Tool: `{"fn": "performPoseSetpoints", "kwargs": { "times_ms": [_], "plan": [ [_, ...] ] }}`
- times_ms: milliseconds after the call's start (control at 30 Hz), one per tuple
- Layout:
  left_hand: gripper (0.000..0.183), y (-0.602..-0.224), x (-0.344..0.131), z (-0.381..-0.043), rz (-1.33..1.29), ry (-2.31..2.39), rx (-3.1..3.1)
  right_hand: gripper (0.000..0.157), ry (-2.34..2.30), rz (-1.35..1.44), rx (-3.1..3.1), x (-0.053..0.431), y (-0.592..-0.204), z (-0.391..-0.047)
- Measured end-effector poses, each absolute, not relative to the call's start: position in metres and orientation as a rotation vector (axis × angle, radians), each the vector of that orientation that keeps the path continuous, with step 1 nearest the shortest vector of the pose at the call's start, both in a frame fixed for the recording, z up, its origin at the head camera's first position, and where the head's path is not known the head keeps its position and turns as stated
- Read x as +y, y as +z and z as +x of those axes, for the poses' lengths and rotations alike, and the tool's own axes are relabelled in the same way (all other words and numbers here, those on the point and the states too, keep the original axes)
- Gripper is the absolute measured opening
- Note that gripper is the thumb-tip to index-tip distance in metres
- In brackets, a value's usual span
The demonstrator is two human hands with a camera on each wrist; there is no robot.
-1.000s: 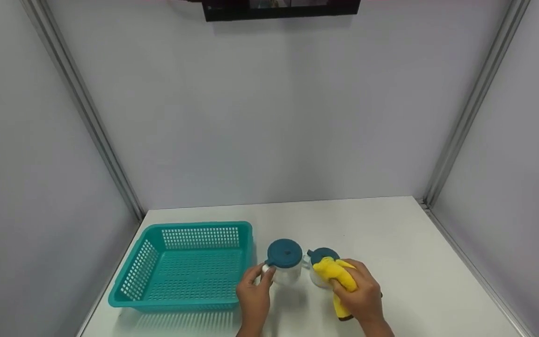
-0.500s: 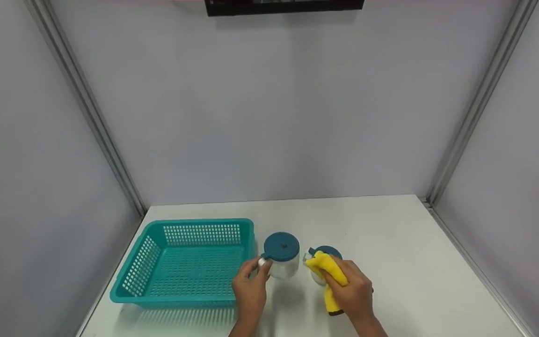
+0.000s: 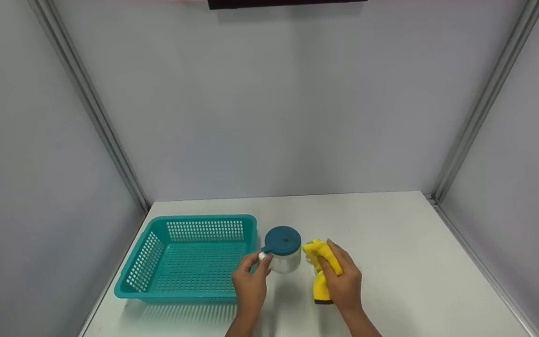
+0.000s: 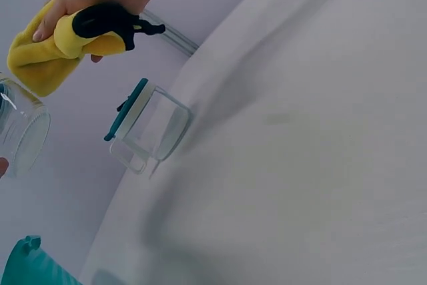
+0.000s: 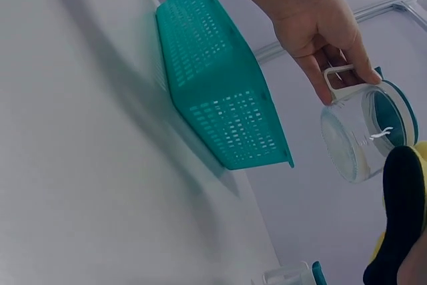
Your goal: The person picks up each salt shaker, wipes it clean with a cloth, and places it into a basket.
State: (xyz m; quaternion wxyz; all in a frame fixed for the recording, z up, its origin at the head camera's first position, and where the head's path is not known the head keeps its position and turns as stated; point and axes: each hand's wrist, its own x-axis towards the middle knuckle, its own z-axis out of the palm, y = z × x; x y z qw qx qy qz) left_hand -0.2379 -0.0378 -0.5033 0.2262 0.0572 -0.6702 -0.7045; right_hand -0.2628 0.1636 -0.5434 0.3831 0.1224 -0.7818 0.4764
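My left hand [image 3: 251, 285] pinches the handle of a clear glass mug [image 3: 286, 263] with a round blue lid [image 3: 282, 239]. In the right wrist view this mug [image 5: 347, 135] is held up off the table, its fingers at the white-edged handle. My right hand [image 3: 345, 281] grips a bunched yellow cloth [image 3: 321, 255] with a black end, just right of the held mug. A second lidded glass mug [image 4: 159, 125] stands upright on the table in the left wrist view; the right hand and cloth hide it in the head view.
A teal perforated basket [image 3: 176, 296] stands on the white table [image 3: 414, 262] left of my left hand, with nothing inside. Grey walls [image 3: 274, 117] enclose the table at the back and both sides. A dark panel [image 3: 288, 3] shows at the top.
The right hand has moved left and up with the cloth, coming closer to the held mug and covering the second one. The left hand keeps its grip on the handle.
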Motion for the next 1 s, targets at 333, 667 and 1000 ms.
{"fn": "performPoseSetpoints", "kwargs": {
  "times_ms": [333, 667, 1000],
  "plan": [
    [0.017, -0.502, -0.036, -0.235, 0.177, -1.914, -1.853, 0.044, 1.468, 0.180, -2.024, 0.144, -0.547, -0.258],
    [0.016, -0.526, -0.041, -0.248, 0.191, -1.886, -1.882, 0.040, 1.578, 0.136, -2.044, 0.132, -0.547, -0.252],
    [0.017, -0.527, -0.039, -0.246, 0.109, -1.835, -1.892, 0.040, 1.629, 0.106, -2.062, 0.130, -0.547, -0.247]
  ]
}}
